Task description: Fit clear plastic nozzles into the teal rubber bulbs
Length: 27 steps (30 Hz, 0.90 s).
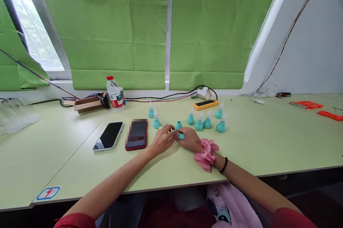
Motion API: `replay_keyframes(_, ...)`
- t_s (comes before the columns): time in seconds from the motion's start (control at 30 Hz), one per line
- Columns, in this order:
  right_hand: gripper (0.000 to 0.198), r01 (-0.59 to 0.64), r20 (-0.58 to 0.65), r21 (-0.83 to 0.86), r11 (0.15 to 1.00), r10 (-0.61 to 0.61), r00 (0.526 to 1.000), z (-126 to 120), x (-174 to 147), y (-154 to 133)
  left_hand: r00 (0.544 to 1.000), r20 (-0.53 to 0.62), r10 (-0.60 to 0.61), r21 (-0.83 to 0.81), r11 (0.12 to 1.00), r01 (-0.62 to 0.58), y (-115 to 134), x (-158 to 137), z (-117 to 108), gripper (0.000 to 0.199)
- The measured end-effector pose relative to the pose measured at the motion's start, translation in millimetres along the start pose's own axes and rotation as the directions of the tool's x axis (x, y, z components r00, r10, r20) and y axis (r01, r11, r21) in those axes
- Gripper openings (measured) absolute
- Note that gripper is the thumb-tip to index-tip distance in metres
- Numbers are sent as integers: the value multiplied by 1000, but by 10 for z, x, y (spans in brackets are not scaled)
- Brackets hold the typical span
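Note:
My right hand (189, 139), with a pink scrunchie (206, 154) and a dark band at its wrist, has its fingers closed around a small teal squeeze bulb (181, 135). My left hand (164, 139) meets it from the left, fingertips pinched together at the bulb's end; anything between them is too small to make out. Just beyond both hands stands a teal bulb with an open neck (178, 125). A small whitish piece (160, 127) lies partly hidden behind my left hand. Several teal bulbs with clear pointed tips (198, 124) stand upright to the right, and two more (156, 122) stand at the left.
Two phones, one light-cased (108, 137) and one red-cased (137, 135), lie left of my hands. At the back are a bottle with a red cap (115, 95), a cardboard box (88, 104), cables and a yellow power strip (205, 105). Orange tools (308, 104) lie far right.

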State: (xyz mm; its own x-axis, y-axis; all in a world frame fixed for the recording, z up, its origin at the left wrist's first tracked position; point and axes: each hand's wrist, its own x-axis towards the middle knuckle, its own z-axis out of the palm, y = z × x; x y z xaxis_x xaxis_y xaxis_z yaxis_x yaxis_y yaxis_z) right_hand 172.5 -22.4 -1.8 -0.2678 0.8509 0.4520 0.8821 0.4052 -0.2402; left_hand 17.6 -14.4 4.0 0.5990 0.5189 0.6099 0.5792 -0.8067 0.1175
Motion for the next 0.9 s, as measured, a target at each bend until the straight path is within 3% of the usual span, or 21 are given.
replay_keyframes(0.33, 14, -50, 51, -88, 995, 54, 997, 9, -20, -34, 984, 167, 64, 226, 969, -101, 2, 36, 66, 27)
replay_keyframes(0.63, 12, -61, 29, -121, 991, 65, 997, 19, -42, -45, 970, 242, -13, 186, 982, -34, 60, 88, -9, 22)
replay_keyframes(0.9, 13, -20, 38, -148, 989, 26, 999, 10, -45, -43, 980, 196, -41, 70, 997, 27, 39, 81, -32, 15)
